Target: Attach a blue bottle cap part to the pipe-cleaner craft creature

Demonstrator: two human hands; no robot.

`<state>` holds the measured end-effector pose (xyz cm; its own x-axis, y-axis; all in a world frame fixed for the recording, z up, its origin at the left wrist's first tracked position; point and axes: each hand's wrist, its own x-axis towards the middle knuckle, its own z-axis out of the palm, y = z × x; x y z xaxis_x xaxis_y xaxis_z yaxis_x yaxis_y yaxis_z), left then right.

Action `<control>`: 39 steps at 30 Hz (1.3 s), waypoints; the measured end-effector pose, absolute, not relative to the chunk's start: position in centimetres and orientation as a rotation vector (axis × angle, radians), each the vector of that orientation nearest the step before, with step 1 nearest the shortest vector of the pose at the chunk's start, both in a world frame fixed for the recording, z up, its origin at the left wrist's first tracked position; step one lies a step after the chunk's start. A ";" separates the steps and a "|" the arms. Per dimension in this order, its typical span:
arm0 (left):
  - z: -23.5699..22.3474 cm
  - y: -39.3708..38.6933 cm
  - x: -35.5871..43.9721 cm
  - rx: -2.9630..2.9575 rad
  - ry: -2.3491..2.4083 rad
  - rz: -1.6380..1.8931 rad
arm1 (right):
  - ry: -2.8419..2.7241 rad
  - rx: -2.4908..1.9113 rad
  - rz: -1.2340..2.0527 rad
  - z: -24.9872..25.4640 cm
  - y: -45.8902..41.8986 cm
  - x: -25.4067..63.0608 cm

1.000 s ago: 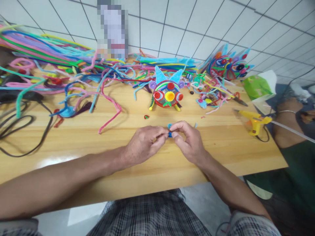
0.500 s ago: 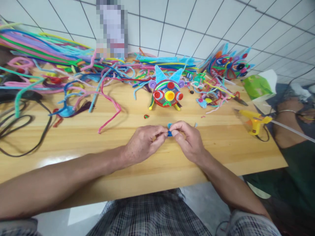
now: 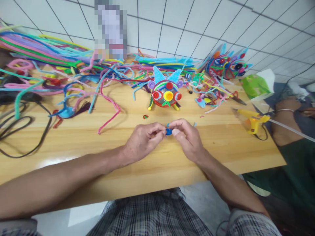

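Between my fingertips is a small blue coil of pipe cleaner (image 3: 168, 131), with a lighter blue bit showing just behind it. My left hand (image 3: 147, 141) pinches its left side with thumb and forefinger. On its right side, my right hand (image 3: 187, 139) grips with thumb and fingers, hiding part of it. Beyond my hands stands a colourful pipe-cleaner face figure (image 3: 166, 94) with light blue pointed ears, a yellow nose and red-and-white eyes. A tiny red and green curl (image 3: 145, 116) lies on the wood in front of it.
Bundles of pipe cleaners (image 3: 49, 52) line the wall. A yellow glue gun (image 3: 253, 120) rests at the right, near another person's arm (image 3: 285, 121). More face figures (image 3: 227, 64) lean at the back right by a green packet (image 3: 257, 84). A black cable (image 3: 46, 131) loops at left.
My fingers have shifted slightly on the blue coil, and more of it shows between them. The whole view has moved a little; the other things stay in place.
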<state>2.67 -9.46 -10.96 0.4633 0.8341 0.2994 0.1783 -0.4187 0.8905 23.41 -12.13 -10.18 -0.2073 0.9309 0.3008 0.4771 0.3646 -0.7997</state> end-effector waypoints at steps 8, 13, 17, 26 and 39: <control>-10.8 -8.8 2.9 1.461 0.805 0.917 | -1.911 -1.155 0.581 -10.6 -11.5 23.2; -10.7 -8.7 3.0 1.361 0.773 0.865 | -1.842 -1.174 0.687 -10.8 -11.4 23.3; -11.0 -8.3 3.2 1.254 0.829 0.852 | -1.750 -1.216 0.774 -11.1 -11.5 23.5; -11.5 -8.6 2.9 1.483 0.850 0.832 | -1.784 -1.236 0.761 -10.7 -11.1 23.2; -11.4 -7.6 2.6 1.511 0.847 0.800 | -1.559 -1.138 1.225 -11.6 -10.0 23.6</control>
